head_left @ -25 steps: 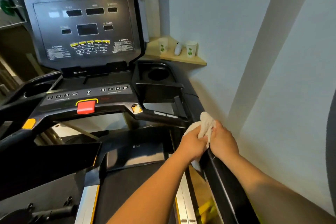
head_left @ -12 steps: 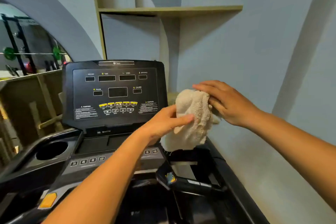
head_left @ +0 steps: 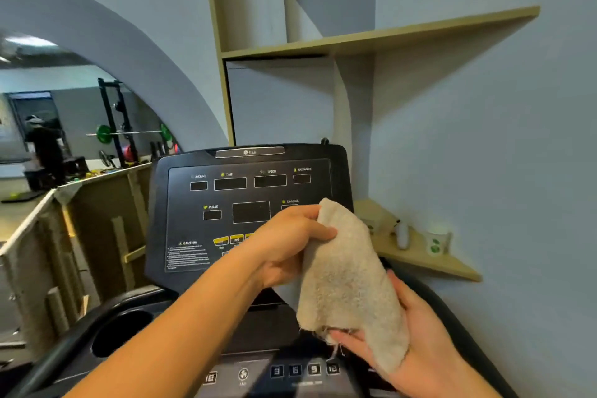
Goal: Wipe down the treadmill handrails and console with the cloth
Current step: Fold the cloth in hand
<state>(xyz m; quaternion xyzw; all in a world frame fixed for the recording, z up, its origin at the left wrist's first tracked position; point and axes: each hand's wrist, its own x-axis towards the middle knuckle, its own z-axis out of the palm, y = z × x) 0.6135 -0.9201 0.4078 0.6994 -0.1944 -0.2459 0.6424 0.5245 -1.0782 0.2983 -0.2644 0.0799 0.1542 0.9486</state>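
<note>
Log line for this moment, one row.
stage: cloth held up in front of console | left hand: grips cloth top | right hand: palm under cloth bottom | shelf: paper cup

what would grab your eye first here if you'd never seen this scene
The beige cloth in the middle foreground stands out first. The left hand grips its top while its lower end lies on the right hand. Directly behind it stands the black treadmill console with its dark displays, and under the arch at far left a barbell with green plates shows.
</note>
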